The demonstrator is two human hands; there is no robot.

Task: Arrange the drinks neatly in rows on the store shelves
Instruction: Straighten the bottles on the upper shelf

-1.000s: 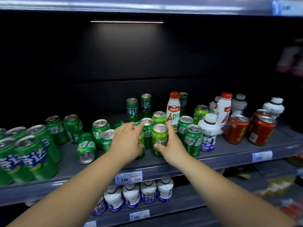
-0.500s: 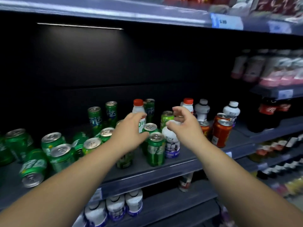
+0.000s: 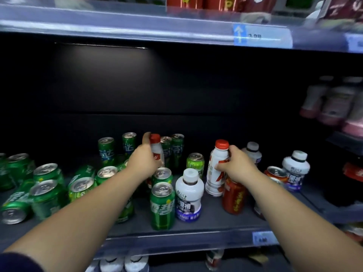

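On shelf (image 3: 196, 234): hands apparently gripping red-capped bottles (image 3: 216, 169).

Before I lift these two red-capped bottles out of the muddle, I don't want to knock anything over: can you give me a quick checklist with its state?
1. Left hand wrapped around the rear red-capped bottle: ok.
2. Right hand gripping the front red-capped bottle at its shoulder: ok.
3. Both bottles upright: not ok, each leans a little.
4. Space around the rear bottle: not ok, tall green cans crowd it.
5. Red can apart from the front bottle: cannot tell, the right hand overlaps them.
6. All cans standing: not ok, a green can lies on its side at left.
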